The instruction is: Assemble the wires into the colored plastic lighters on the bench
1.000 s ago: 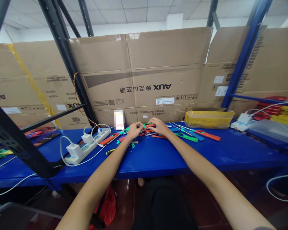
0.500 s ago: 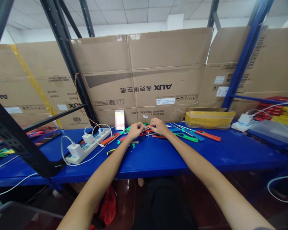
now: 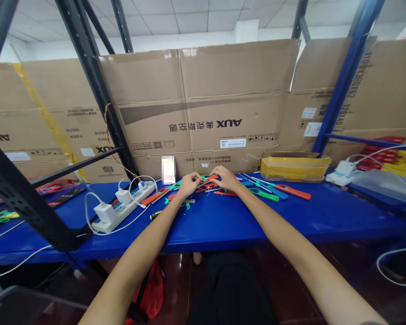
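Over a pile of long-necked lighters and their parts, my hands work close together at the back of the blue table. My left hand [image 3: 190, 184] is closed, its fingertips pinched; what they hold is too small to make out. Curled beside it, my right hand [image 3: 226, 178] grips an orange lighter [image 3: 214, 177] with thumb and fingers. To the right lie a green lighter [image 3: 264, 194], a blue lighter [image 3: 278, 192] and another orange lighter [image 3: 296, 192]. One more orange lighter [image 3: 155, 197] rests left of my left hand. Small green pieces [image 3: 188, 206] lie near my left wrist.
A white power strip [image 3: 117, 211] with chargers and cables stands at the left. A phone-like bright screen [image 3: 168, 170] leans on the cardboard wall [image 3: 203, 90]. Beside my left forearm lies a yellow-black screwdriver handle [image 3: 154, 215]. A yellow-taped box [image 3: 295, 169] sits back right.
My right hand's fingers have shifted slightly, and more of the orange lighter shows at their tips. My left hand has turned a little; the lighters around stay put.
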`<act>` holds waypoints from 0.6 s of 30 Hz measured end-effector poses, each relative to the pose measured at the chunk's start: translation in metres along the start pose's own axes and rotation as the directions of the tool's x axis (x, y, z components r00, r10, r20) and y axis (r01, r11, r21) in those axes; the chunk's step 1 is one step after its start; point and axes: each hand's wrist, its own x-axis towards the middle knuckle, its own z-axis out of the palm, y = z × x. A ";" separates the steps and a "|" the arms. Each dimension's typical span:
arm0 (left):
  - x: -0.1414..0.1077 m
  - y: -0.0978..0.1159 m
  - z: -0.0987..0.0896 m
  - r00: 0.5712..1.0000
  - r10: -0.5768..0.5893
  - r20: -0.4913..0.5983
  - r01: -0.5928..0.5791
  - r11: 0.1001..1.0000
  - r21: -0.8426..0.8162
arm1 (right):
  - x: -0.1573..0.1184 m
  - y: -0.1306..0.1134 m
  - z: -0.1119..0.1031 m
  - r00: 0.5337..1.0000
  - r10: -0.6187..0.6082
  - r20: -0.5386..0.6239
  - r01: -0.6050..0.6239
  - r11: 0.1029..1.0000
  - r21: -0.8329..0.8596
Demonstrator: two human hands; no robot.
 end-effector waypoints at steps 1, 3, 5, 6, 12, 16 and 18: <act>0.000 0.001 0.000 1.000 0.000 0.002 0.000 1.000 0.003 | 0.002 -0.004 0.002 1.000 -0.017 0.009 0.017 1.000 -0.011; 0.000 0.002 0.001 1.000 0.006 0.010 -0.006 1.000 0.010 | 0.005 -0.011 0.006 0.999 -0.045 0.027 0.046 0.999 -0.026; -0.001 0.004 0.002 1.000 0.018 0.018 -0.018 1.000 0.020 | 0.007 -0.014 0.007 0.998 -0.054 0.042 0.056 0.998 -0.032; -0.001 0.006 0.002 0.999 0.024 0.021 -0.024 0.999 0.029 | 0.008 -0.014 0.007 0.998 -0.052 0.047 0.053 0.998 -0.036; 0.001 0.002 0.000 0.999 0.030 0.016 -0.031 0.998 0.061 | 0.007 -0.006 0.001 1.000 0.021 0.014 -0.021 0.999 -0.046; 0.005 -0.008 -0.008 0.998 0.000 -0.055 0.002 0.999 0.049 | -0.001 0.013 -0.015 0.996 0.078 -0.046 -0.079 0.997 -0.007; 0.005 -0.010 -0.009 0.999 -0.008 -0.051 0.010 0.999 0.040 | -0.004 0.019 -0.021 0.992 0.106 -0.067 -0.106 0.994 0.006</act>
